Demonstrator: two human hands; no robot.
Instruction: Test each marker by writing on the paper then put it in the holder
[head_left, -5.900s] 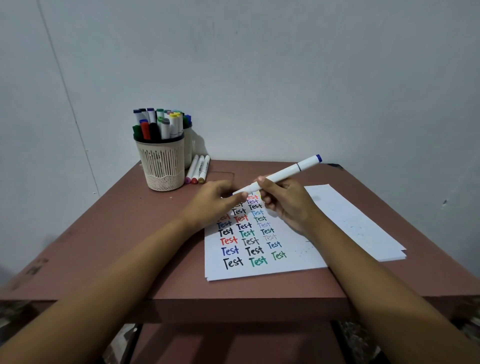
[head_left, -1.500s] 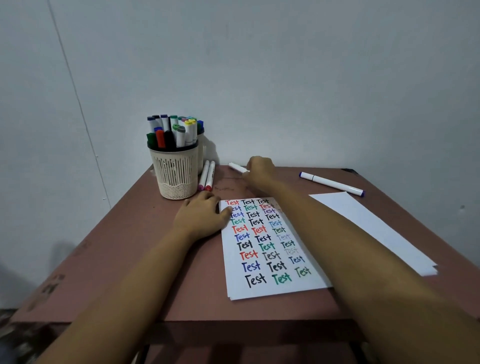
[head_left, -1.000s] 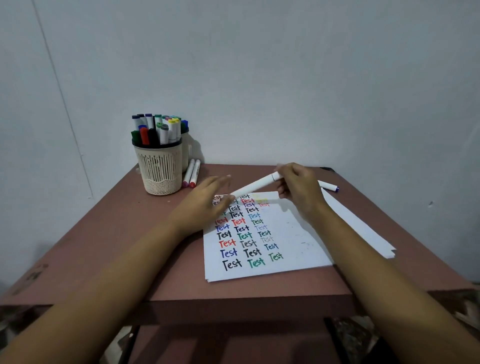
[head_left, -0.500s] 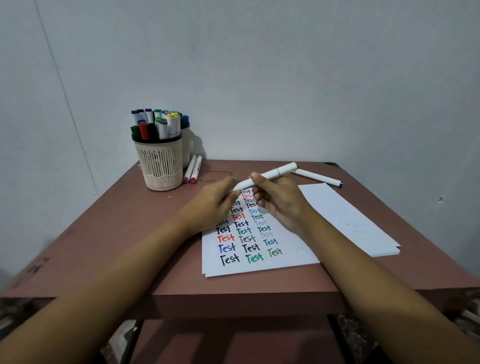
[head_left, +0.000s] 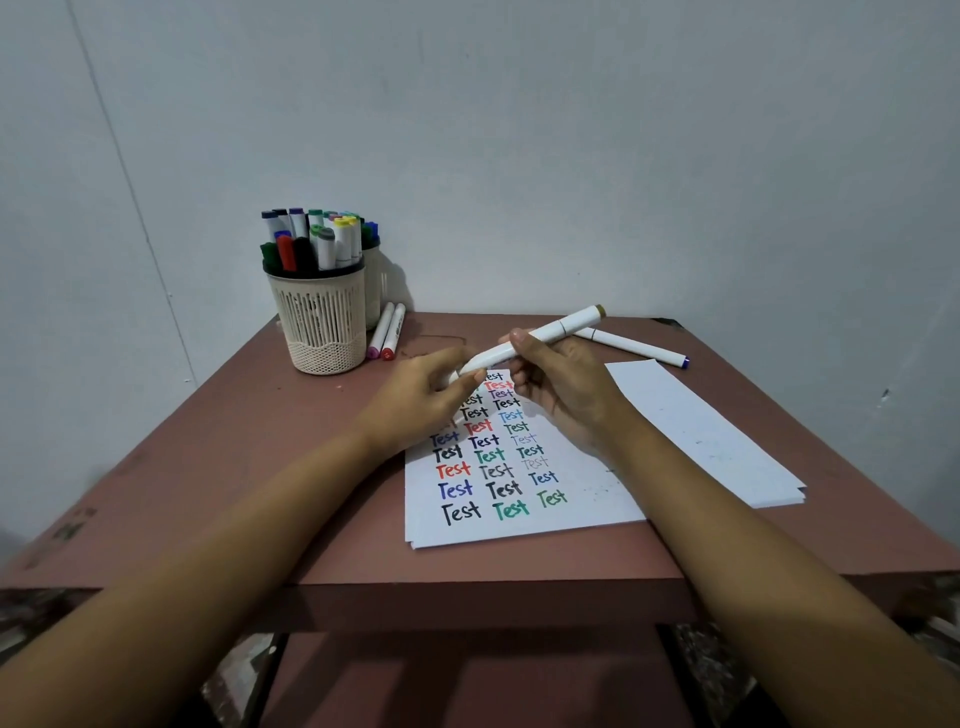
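Marker (head_left: 535, 339) — white barrel, olive-brown end cap — held slantwise over the top of the paper (head_left: 524, 467), capped end raised toward the back right, lower end down at the sheet's upper edge. Right hand (head_left: 563, 387) grips the barrel at mid-length, fingers wrapped round it. Left hand (head_left: 426, 400) closes thumb and fingers on the lower tip; whether a cap sits there cannot be told.

Paper lies mid-table, near edge just short of the table's (head_left: 208, 441) front lip; rows of "Test" in black, red, blue and green fill its left half, right half blank. More white sheets (head_left: 717, 431) fan out from under it toward the right edge.

Holder (head_left: 322, 325) — cream, slotted, crowded with capped markers — stands at the back left corner, close to the wall. Two markers (head_left: 387, 338) lie just beside it on its right. One blue-tipped marker (head_left: 639, 349) lies behind the right hand, apart from it. Open tabletop to the left of the forearm and along the front left.
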